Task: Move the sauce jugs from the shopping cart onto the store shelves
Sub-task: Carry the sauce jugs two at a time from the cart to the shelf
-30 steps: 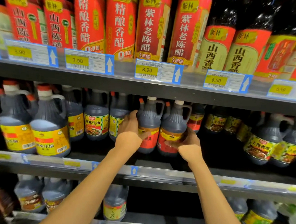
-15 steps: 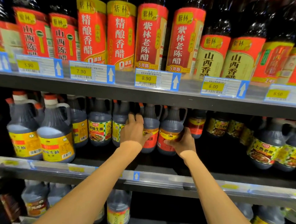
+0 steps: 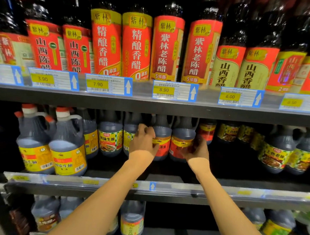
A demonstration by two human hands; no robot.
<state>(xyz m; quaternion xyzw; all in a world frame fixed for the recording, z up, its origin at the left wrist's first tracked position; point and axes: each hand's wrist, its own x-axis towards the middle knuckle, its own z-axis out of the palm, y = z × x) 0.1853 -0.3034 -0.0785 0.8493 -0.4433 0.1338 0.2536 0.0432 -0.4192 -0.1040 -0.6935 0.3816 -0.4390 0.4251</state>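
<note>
Left hand [image 3: 143, 144] clasps a dark red-labelled plastic jug [image 3: 161, 136] behind the shelf [image 3: 218, 199] edge; right hand [image 3: 196, 151] blurred, grip untellable. Likely heavy, slick — use handle.

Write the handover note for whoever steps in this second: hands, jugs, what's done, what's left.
Left hand: fingers curled round the left red-label jug.
Right hand: grips the right red-label jug low on its side; the hand is blurred.
Jugs: both upright on the middle shelf, side by side in the row.
Done: these two are on the shelf.
Left: let go, perhaps straighten them. The cart is out of view, so the remaining jugs are unknown.
</note>
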